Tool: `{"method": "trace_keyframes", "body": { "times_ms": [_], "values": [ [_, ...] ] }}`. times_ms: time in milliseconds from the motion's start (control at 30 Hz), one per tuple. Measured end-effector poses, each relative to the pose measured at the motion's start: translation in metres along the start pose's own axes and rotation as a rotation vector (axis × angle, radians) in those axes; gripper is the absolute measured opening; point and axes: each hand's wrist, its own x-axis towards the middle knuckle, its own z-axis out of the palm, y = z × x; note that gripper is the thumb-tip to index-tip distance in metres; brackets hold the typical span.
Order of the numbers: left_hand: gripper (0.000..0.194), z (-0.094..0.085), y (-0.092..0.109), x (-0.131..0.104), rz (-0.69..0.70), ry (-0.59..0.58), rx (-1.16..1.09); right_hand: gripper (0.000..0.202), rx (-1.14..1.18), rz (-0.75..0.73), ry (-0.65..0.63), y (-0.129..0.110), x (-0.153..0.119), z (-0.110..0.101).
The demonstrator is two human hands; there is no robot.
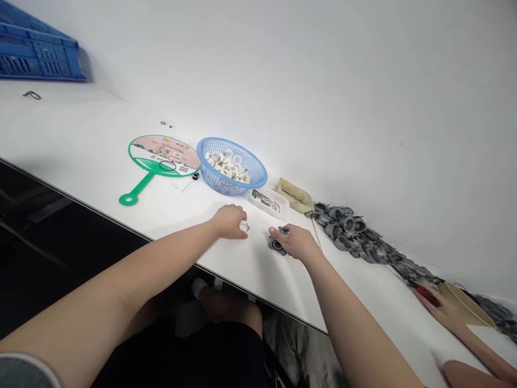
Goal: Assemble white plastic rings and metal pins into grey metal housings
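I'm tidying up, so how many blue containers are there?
2: a blue basket holding white pieces, near the middle, and a blue crate at the upper left, cut off by the edge.

I can see a bare left hand [230,221] and right hand [299,241], a short grey sleeve [20,373] with whitish hem, and dark shorts [218,350] below the desk [92,156].

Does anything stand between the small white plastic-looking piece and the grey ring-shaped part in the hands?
Nothing visible does: an open gap separates the small white piece in the left hand from the grey ring-shaped part in the right hand.
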Motion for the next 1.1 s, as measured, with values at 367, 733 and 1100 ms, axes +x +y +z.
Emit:
{"method": "trace_keyframes", "body": {
  "times_ms": [367,733,1100],
  "values": [
    [0.048,0.000,-0.002,-0.001,0.001,-0.010,0.001,0.036,0.142,-0.026,-0.051,-0.002,-0.018,-0.008],
    [0.050,0.004,-0.003,0.001,0.004,0.018,-0.034,0.037,0.333,-0.062,-0.098,0.008,-0.021,-0.009],
    [0.050,0.002,-0.001,0.000,0.002,0.048,-0.076,0.063,0.224,-0.009,0.241,0.022,-0.015,0.035]
  ]
}}
